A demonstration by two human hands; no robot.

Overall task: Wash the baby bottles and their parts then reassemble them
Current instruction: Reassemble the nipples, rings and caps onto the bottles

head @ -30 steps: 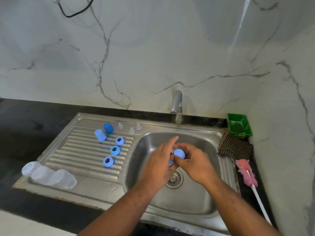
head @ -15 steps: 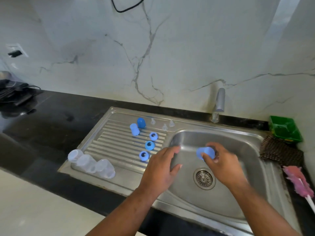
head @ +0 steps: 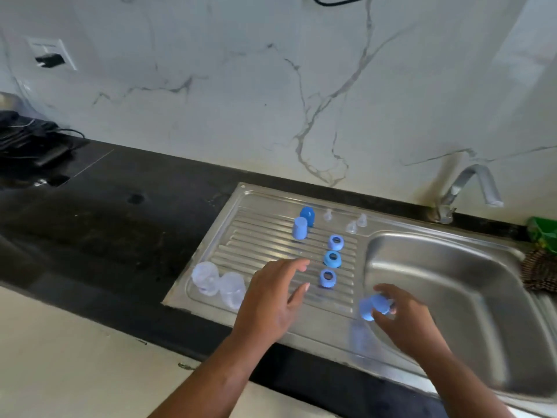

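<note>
— Far left on the ribbed steel drainboard (head: 259, 236)?
— Clear plastic bottle bodies (head: 208, 277), lying sideways. Next, left hand (head: 271, 300): grip released, fingers spread above the ribs.
— Further right?
— Three blue screw rings (head: 332, 258) in a row. Then pale blue rounded cap (head: 370, 307), blurred, pinched in right hand (head: 407, 321) grip beside the stainless sink basin (head: 452, 282).

Soft daylight, motion blur, bowed edges

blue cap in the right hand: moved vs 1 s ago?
Yes. The blue cap in the right hand went left, from mid-basin to the left rim of the sink basin, near the blue rings.
</note>
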